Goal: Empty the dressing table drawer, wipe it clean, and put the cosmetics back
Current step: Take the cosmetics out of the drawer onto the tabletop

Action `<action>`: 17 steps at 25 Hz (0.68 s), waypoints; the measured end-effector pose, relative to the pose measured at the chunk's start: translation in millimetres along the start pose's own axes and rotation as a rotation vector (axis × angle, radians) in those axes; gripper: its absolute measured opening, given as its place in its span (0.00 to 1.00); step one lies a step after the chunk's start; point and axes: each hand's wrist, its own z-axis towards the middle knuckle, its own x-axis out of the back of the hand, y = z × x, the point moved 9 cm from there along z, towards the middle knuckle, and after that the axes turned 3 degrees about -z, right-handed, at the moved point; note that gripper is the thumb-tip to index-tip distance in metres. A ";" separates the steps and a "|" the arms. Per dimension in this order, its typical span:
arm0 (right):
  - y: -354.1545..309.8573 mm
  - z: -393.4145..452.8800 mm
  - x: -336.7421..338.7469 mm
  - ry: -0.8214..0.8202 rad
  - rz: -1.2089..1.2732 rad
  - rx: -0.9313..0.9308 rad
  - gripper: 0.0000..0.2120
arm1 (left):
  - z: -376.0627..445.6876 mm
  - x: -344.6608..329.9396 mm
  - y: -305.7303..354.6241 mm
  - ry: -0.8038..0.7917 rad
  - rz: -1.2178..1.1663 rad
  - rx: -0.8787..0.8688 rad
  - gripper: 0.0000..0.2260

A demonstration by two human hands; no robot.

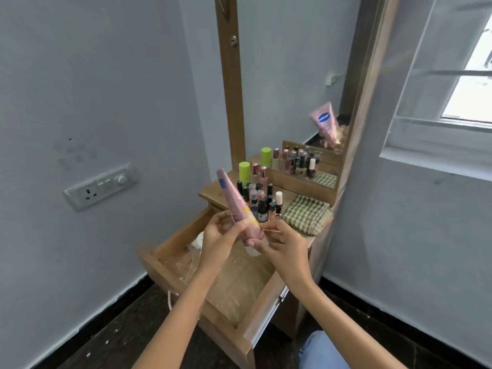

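A narrow wooden dressing table (213,191) stands against a pale blue-grey wall, a tall mirror (298,83) rising from its back edge and a window (468,83) set in the wall beyond its right side. A switch plate (101,186) is fixed to the wall on the left, and the floor is dark. On the tabletop a cluster of cosmetics (259,194) stands toward the back left, with a green-checked cloth (306,213) folded at the right edge. The drawer (186,278) is pulled out, lined with crinkled clear plastic. Above the drawer's back end, the left hand (217,241) curls its fingers round the cap end of a pink tube (238,207), which tilts up and to the left. The right hand (283,242), just beside it, pinches a thin stick (271,230) between curled fingers.
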 end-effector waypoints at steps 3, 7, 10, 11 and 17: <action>2.5 13.8 12.9 -0.113 0.170 -0.141 0.15 | 1.0 -22.9 -7.4 -0.062 -0.184 0.088 0.10; 18.7 21.7 18.9 -0.261 0.477 -0.422 0.22 | 5.8 -50.8 -9.5 -0.221 -0.229 0.111 0.16; 22.9 28.6 32.1 -0.272 0.470 -0.432 0.20 | 7.3 -66.0 4.4 -0.301 -0.122 0.013 0.13; 25.0 32.4 38.8 -0.243 0.411 -0.421 0.20 | 9.1 -68.1 10.3 -0.284 -0.073 -0.049 0.11; 48.9 81.7 93.7 0.114 0.017 -0.268 0.23 | -0.1 -93.5 31.2 -0.142 1.038 -0.714 0.21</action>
